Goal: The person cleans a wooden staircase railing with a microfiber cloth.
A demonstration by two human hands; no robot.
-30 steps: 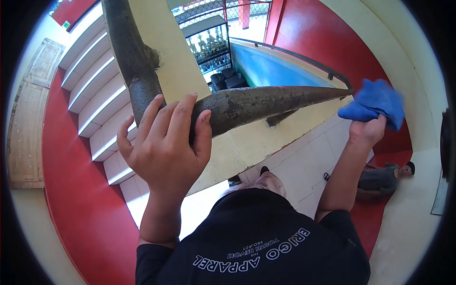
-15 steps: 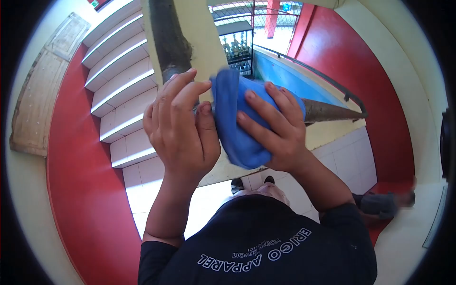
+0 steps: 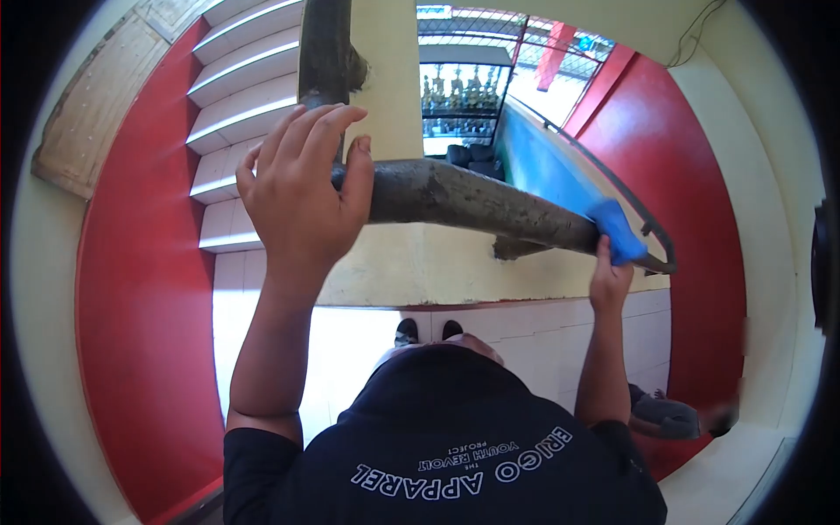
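Observation:
A dark, worn handrail (image 3: 490, 203) runs from the upper left across to the right, above a cream low wall. My right hand (image 3: 610, 278) holds a folded blue cloth (image 3: 619, 233) against the rail near its far right end; most of the fingers are hidden behind the cloth. At the rail's left corner is my left hand (image 3: 302, 179), its fingers extended and thumb apart, with nothing held. It rests on or just over the rail; contact is hard to tell.
White tiled stairs (image 3: 241, 83) rise at upper left beside a red wall band (image 3: 140, 289). A shelf of trophies (image 3: 459, 92) stands beyond the rail. Another person (image 3: 667, 416) is partly seen at lower right. A wooden panel (image 3: 105, 105) is at far left.
My right hand has moved the blue cloth away from my left hand, out to the right end of the rail. My left hand has shifted slightly left and up. The view has shifted too.

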